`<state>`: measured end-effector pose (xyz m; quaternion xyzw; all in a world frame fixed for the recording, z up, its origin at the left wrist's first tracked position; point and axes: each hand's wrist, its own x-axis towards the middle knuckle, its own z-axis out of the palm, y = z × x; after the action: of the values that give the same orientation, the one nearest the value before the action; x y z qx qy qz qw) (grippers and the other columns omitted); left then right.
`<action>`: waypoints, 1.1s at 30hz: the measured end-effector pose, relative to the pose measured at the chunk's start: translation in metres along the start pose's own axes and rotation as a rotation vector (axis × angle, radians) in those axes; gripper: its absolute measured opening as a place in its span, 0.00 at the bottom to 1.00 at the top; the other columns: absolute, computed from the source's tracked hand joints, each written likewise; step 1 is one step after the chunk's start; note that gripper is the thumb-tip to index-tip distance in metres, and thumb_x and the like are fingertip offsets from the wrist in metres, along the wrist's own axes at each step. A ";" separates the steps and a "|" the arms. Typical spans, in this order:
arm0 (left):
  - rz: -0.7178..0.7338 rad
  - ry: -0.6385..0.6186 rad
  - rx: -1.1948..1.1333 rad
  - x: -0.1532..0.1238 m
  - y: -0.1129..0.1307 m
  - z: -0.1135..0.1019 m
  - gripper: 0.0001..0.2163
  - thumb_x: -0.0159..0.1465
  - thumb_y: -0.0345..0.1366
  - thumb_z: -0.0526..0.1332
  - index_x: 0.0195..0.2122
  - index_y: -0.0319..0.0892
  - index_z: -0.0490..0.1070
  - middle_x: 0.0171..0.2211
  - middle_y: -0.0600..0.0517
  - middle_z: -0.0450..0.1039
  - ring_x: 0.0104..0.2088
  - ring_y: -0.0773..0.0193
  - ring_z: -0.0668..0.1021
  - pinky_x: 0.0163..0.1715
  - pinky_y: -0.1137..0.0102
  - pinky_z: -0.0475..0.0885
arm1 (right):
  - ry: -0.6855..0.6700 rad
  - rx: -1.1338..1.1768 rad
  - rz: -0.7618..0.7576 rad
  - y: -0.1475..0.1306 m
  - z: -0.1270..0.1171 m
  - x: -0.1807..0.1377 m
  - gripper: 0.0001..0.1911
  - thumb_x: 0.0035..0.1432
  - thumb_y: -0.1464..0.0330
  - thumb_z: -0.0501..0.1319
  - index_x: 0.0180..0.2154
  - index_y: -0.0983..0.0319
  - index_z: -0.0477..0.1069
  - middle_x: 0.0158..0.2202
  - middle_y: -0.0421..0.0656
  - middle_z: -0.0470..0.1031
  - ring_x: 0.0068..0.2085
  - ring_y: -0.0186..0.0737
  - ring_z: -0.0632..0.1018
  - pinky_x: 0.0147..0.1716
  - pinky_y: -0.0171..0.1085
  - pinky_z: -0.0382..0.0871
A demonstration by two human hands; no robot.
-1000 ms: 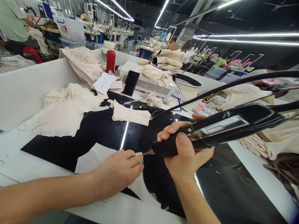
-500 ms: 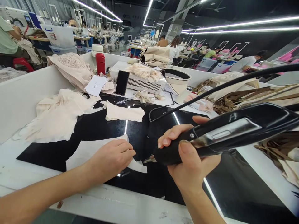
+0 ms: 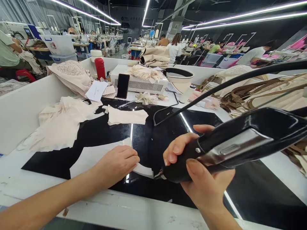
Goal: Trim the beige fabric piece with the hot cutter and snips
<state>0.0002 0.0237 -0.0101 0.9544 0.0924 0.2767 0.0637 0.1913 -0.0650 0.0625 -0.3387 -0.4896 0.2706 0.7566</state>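
Glossy black, a handheld tool (image 3: 251, 140) slants, gripped, in our right hand (image 3: 203, 182); our left hand (image 3: 117, 166) curls palm-down over a curved white sheet (image 3: 87, 159), whether pinching we cannot tell.

Left hand (image 3: 120, 163): fingertips at the tool (image 3: 230, 143) tip (image 3: 159, 174) 1.0 s ago; now left of it, apart, over the white piece (image 3: 93, 156). Piece's right end: trailed to the near edge, now points right, just beside tip. Tip: slightly far of that end 0.5 s ago, now level with it.
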 end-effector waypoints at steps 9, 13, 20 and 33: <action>0.118 0.020 -0.045 -0.003 0.008 -0.001 0.06 0.77 0.31 0.61 0.44 0.41 0.77 0.41 0.49 0.80 0.43 0.61 0.81 0.49 0.66 0.79 | 0.092 -0.040 -0.052 0.011 -0.001 0.002 0.25 0.57 0.60 0.79 0.52 0.51 0.74 0.31 0.35 0.78 0.24 0.38 0.78 0.21 0.38 0.77; 0.137 -0.029 -0.041 -0.004 0.011 0.001 0.07 0.77 0.37 0.64 0.50 0.41 0.78 0.43 0.49 0.80 0.47 0.59 0.81 0.52 0.63 0.79 | 0.100 -0.036 -0.055 0.017 0.001 0.002 0.25 0.58 0.60 0.79 0.53 0.52 0.73 0.32 0.34 0.78 0.25 0.35 0.78 0.23 0.37 0.77; 0.132 -0.091 0.003 -0.003 0.012 0.002 0.14 0.77 0.45 0.64 0.55 0.40 0.76 0.45 0.48 0.79 0.48 0.56 0.80 0.56 0.60 0.77 | 0.090 -0.025 -0.060 0.022 0.003 0.003 0.23 0.59 0.61 0.78 0.51 0.52 0.72 0.32 0.33 0.78 0.24 0.34 0.78 0.23 0.36 0.76; 0.061 -0.100 0.088 -0.005 0.009 0.000 0.13 0.77 0.41 0.64 0.57 0.38 0.74 0.47 0.48 0.78 0.46 0.55 0.80 0.50 0.59 0.77 | 0.117 -0.048 -0.049 0.021 0.004 0.002 0.25 0.57 0.59 0.79 0.51 0.52 0.71 0.31 0.33 0.78 0.24 0.34 0.78 0.23 0.36 0.77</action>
<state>-0.0027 0.0140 -0.0113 0.9713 0.0719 0.2261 0.0176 0.1872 -0.0493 0.0487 -0.3598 -0.4591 0.2199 0.7819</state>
